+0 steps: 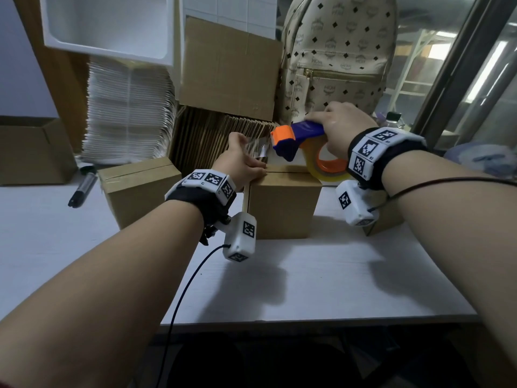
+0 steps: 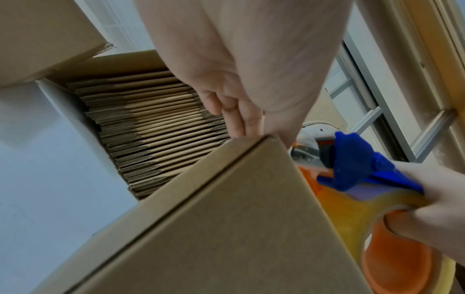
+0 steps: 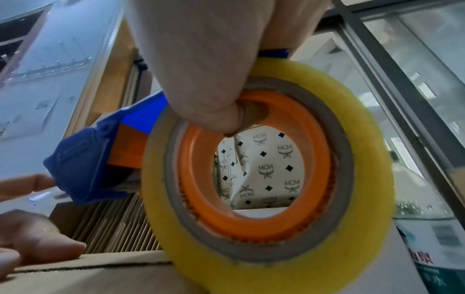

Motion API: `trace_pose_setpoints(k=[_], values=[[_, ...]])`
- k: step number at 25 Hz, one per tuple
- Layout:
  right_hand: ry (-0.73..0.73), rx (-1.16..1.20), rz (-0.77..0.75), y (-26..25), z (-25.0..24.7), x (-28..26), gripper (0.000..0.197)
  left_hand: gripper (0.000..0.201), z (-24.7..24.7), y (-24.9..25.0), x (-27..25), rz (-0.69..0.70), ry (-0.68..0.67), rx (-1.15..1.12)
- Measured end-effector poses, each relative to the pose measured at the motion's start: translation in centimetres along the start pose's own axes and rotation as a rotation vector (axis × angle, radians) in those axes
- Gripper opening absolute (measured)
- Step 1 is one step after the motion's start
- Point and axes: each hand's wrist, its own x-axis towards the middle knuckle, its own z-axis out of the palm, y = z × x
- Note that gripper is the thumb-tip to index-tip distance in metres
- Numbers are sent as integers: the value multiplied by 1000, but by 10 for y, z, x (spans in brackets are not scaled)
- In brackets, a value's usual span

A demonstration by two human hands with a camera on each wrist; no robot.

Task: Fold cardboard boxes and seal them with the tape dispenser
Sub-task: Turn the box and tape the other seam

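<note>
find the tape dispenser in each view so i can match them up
Head: tape dispenser upper centre, gripped by the right hand above the box.
Left wrist: dispenser at right edge, beyond the box corner.
Right wrist: dispenser fills the centre, roll foremost.
Shared landmark: the stack of flat cardboard behind the box.

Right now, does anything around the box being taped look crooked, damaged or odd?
Nothing stands out. The box sits square with its flaps closed. The left hand holds the tape end at its far edge; the right hand holds the tape dispenser above it.
</note>
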Motion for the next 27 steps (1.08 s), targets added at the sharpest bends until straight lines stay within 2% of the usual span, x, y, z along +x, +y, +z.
trace_pose_setpoints(k=[6, 10, 12, 14, 16, 17, 20, 27], values=[[-45, -167, -158, -22, -6, 12, 54, 65, 2, 0, -4, -5, 49, -29], [-56, -197, -186, -27, -8, 13, 54, 66, -12, -2, -6, -34, -100, -195], [-51, -182, -155, -23, -8, 11, 54, 63, -19, -2, -5, -83, -112, -317], [-45, -168, -126, -20, -8, 9, 55, 40, -18, 1, -4, -129, -56, -474], [-46, -164, -114, -19, -6, 8, 57, 16, -12, 5, -4, -189, 88, -577], [-47, -164, -113, -19, -6, 8, 57, 13, -9, 4, -4, -226, 159, -598], [-46, -164, -124, -20, -5, 11, 57, 13, -6, -3, -1, -323, 273, -580], [-43, -183, -150, -21, -4, 12, 58, 23, -11, -5, -7, -438, 276, -552]])
